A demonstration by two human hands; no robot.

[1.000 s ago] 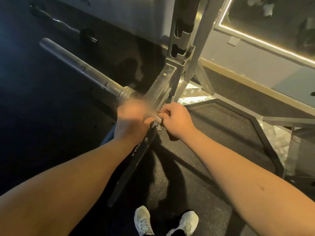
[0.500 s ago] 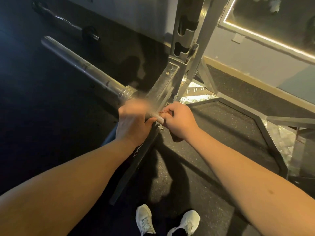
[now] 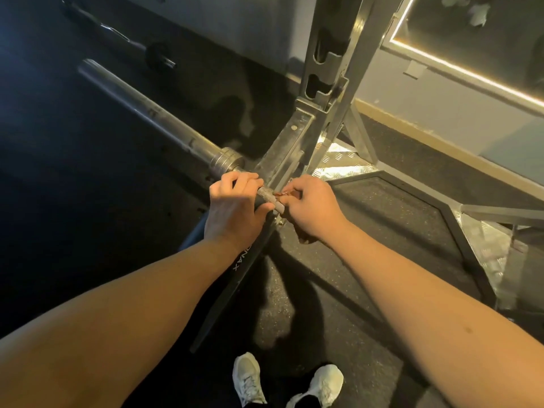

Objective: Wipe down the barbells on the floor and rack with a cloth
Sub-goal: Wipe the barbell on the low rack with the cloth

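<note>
The barbell (image 3: 153,113) lies across the middle of the frame, its thick chrome sleeve running to the upper left and its thin shaft resting over a sloped arm of the rack (image 3: 282,154). The left hand (image 3: 232,210) wraps round the shaft just below the collar, fingers over the top and thumb underneath. The right hand (image 3: 315,210), just beside it, is curled, and its fingertips pinch a small reddish scrap, probably the cloth (image 3: 284,195), against the shaft; most of it is hidden.

The bar looks long, stiff and heavy, and the smooth sleeve would likely slide in the palm. The rough shaft between the hands seems the safer hold, with one hand steadying while the other rubs. The cloth is soft and light.

A second, curled bar (image 3: 117,33) lies on the dark floor (image 3: 88,231) at the upper left. White shoes (image 3: 250,378) show at the bottom edge.
</note>
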